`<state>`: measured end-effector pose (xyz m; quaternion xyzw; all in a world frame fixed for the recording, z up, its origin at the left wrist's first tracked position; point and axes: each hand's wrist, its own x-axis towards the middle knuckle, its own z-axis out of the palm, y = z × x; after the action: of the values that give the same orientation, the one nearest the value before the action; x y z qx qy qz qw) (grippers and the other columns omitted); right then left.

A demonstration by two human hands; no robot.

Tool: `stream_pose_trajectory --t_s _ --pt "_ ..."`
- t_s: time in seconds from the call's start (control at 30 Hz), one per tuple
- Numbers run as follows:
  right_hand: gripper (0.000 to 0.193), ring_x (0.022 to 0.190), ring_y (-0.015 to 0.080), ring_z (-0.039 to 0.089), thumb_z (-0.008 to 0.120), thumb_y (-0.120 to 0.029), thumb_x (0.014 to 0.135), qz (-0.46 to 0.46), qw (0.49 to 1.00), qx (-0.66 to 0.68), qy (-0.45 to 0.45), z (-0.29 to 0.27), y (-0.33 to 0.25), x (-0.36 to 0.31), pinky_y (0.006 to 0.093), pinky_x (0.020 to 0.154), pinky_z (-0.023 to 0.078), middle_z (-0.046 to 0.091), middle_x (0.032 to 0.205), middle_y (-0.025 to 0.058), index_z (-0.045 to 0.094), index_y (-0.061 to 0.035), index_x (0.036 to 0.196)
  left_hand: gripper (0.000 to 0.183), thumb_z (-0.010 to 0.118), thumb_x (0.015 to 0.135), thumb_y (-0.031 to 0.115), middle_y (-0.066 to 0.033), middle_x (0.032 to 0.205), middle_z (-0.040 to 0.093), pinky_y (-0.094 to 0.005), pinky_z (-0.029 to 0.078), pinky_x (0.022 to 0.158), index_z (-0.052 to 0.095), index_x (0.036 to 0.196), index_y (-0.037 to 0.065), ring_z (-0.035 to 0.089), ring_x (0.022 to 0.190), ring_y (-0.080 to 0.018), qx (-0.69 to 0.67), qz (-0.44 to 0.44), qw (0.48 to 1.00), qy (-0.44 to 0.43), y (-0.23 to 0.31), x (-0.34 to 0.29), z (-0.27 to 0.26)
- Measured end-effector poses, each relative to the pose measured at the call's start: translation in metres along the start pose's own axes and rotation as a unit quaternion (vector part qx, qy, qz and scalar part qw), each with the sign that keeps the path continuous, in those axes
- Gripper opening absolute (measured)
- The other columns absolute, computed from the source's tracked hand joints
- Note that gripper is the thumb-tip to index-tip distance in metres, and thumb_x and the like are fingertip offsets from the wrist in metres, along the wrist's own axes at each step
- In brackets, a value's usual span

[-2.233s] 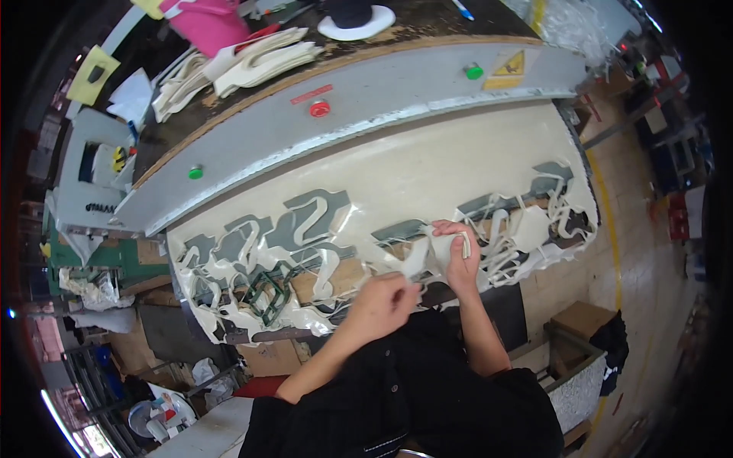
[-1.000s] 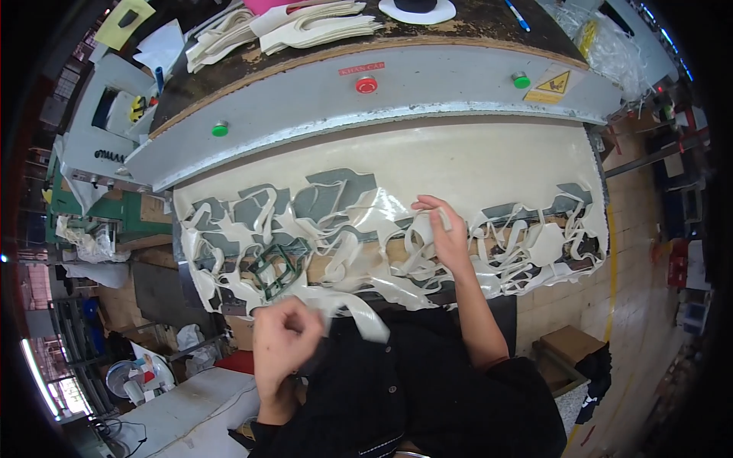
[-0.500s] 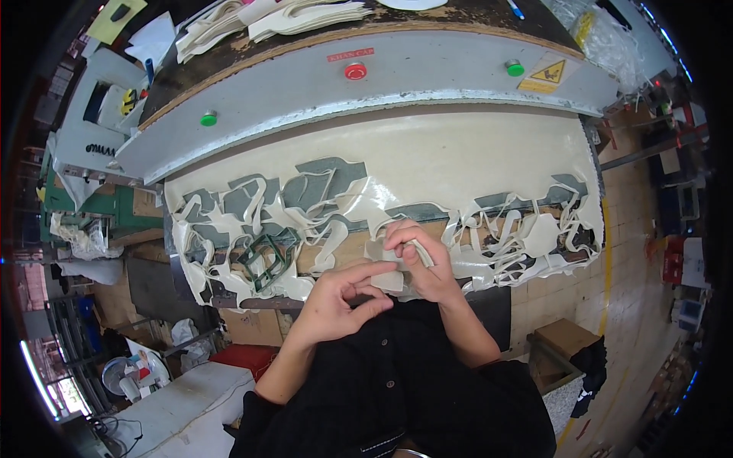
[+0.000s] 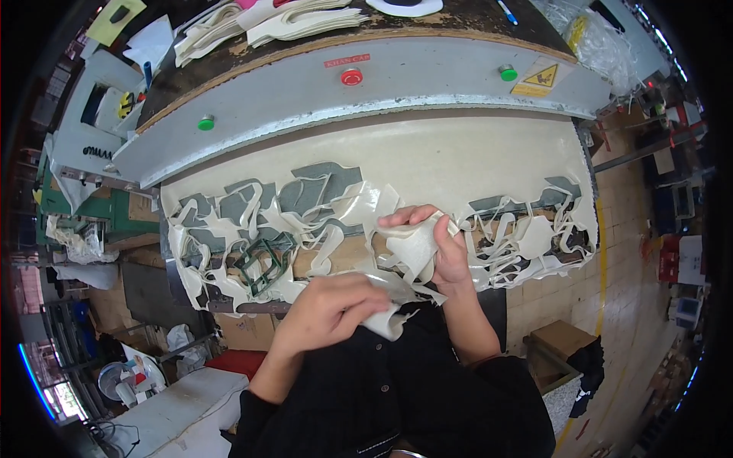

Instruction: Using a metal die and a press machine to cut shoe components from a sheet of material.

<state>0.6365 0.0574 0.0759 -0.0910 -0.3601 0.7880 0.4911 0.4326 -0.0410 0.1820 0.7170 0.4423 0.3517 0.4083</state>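
My right hand [image 4: 452, 259] grips glossy cream cut pieces [image 4: 412, 248], thumb on the near side and fingers at the far edge. Lower and to the left, my left hand [image 4: 328, 309] is closed on the edge of a cream scrap [image 4: 388, 324], which curls down in front of my shirt. Both hands are over the near edge of a large cream sheet [image 4: 458, 149], whose front part is cut into loops and thin strips. A green metal cutting die [image 4: 266, 263] lies among the cut strips, left of my hands.
Beyond the sheet runs a grey machine beam [image 4: 427, 88] with a red stop button [image 4: 351, 76] and two green buttons. Stacked cream cut pieces [image 4: 305, 23] and a blue pen [image 4: 507, 12] lie on top. A cardboard box [image 4: 563, 337] stands at the lower right.
My left hand has closed on a scrap and moved down slightly, where its fingers were apart before. The cream pieces in my right hand now spread out wider.
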Motion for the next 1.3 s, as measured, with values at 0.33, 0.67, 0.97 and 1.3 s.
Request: stream_pose_trajectory --t_s 0.33,0.67,0.97,1.3 --pt "0.071 0.132 0.0329 0.063 0.046 -0.062 0.111 0.067 0.979 -0.18 -0.074 0.032 -0.007 -0.003 0.0494 0.117 0.046 0.068 0.135 0.0253 0.063 0.004 0.13 0.027 0.084 0.089 -0.004 -0.0093 0.09 0.078 -0.0256 0.059 0.072 0.078 0.115 -0.003 0.074 0.077 -0.0108 -0.065 -0.078 0.972 0.21 -0.026 0.014 0.045" --pt "0.099 0.142 0.0408 0.055 0.04 -0.085 0.098 0.013 0.994 -0.096 -0.05 0.04 0.008 -0.011 0.0556 0.12 0.042 0.057 0.148 0.0309 0.049 0.0026 0.145 0.041 0.092 0.082 0.004 -0.0129 0.099 0.075 -0.0312 0.058 0.076 0.075 0.119 -0.002 0.073 0.087 -0.0184 0.112 -0.03 0.941 0.317 -0.028 0.016 0.073" --pt "0.08 0.146 0.0429 0.051 0.035 -0.074 0.107 -0.025 0.998 -0.055 -0.018 0.037 0.016 -0.023 0.0584 0.123 0.036 0.055 0.15 0.0323 0.057 -0.0005 0.127 0.044 0.097 0.075 0.028 -0.0089 0.103 0.066 -0.0403 0.048 0.081 0.076 0.108 0.007 0.064 0.094 -0.0297 0.263 0.018 0.896 0.358 -0.02 0.012 0.072" --pt "0.074 0.143 0.0387 0.055 0.03 -0.076 0.107 0.013 0.993 -0.116 -0.02 0.045 0.01 -0.02 0.0538 0.12 0.041 0.056 0.149 0.034 0.052 -0.0046 0.107 0.037 0.097 0.072 0.023 -0.0052 0.104 0.068 -0.039 0.044 0.083 0.08 0.102 0.01 0.062 0.096 -0.0258 0.268 0.067 0.908 0.315 -0.026 0.01 0.059"
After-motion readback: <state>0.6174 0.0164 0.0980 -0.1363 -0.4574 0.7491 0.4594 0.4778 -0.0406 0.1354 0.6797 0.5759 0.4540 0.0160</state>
